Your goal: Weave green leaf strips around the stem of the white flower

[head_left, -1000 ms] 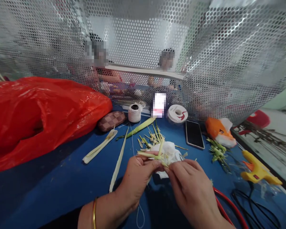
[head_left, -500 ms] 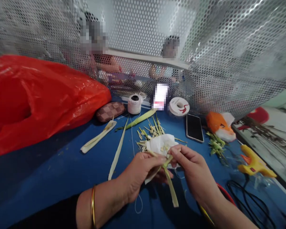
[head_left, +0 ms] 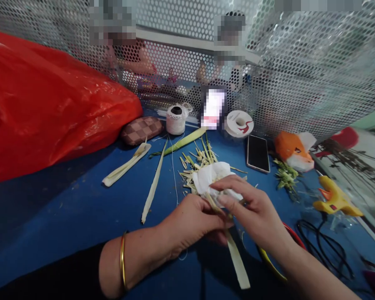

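Observation:
Pinched in my left hand (head_left: 192, 223) is a pale green leaf strip (head_left: 237, 260), folded near the fingers, its long end hanging toward me. My right hand (head_left: 248, 206) hovers over the fold with thumb and forefinger apart, close to the strip; whether the thumb touches it I cannot tell. Just beyond both hands lies a crumpled white tissue (head_left: 211, 173), partly hidden by my right fingers. Several cut leaf scraps (head_left: 203, 154) are scattered behind it. A loose pale strip (head_left: 154, 187) and a folded husk-like leaf (head_left: 126, 164) lie to the left.
At the back are a thread spool (head_left: 176, 121), a checkered case (head_left: 142, 130), a lit phone (head_left: 213, 108), a ribbon roll (head_left: 239, 123) and a green leaf (head_left: 184, 143). A red bag (head_left: 59, 104) fills the left. Rightward lie a dark phone (head_left: 258, 154) and a yellow glue gun (head_left: 336, 196).
My right fingers have come off their pinch on the strip and spread over it. The strip's hanging end has swung right and toward me. The view has tilted downward.

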Demonstrator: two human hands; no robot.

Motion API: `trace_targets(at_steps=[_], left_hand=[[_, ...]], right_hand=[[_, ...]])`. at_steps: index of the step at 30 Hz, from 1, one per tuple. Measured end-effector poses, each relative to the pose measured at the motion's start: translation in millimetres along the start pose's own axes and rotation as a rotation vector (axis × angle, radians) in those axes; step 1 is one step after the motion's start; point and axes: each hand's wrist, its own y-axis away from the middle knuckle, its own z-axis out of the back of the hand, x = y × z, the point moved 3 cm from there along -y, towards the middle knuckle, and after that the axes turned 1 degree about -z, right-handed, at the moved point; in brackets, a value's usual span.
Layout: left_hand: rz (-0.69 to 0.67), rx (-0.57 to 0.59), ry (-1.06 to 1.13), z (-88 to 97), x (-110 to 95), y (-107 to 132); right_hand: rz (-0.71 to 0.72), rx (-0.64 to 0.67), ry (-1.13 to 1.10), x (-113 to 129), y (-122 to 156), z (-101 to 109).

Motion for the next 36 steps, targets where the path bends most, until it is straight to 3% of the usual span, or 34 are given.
trace_targets(at_steps=[3,8,15,24,28,33,36], left_hand=[[0.013,-0.014,-0.069,-1.6,-1,2],[-0.021,0.013,-0.118,-1.8,-8,4],[-0.021,0.095,-0.282,0.6,-10,4],[0.012,0.134,-0.393,-4.3,-5,8],[0.030,0.028,-0.259,-3.3,-1,5],[-0.087,-0.200,-0.014,8.8,-11,2],[-0.169,-0.237,0.028,14.7,-21,3]], right_hand=[[0.016,0.098,0.019,5,1,-2],[-0.017,0.001,0.002,4,2,1],[0.104,-0.110,0.078,8,7,-1],[0.137,-0.123,0.076,6,10,-9],[0.097,-0.101,0.069,1,3,-5],[0.036,-0.332,0.113,2,-2,15],[-0.068,-0.195,0.105,3,-2,15]])
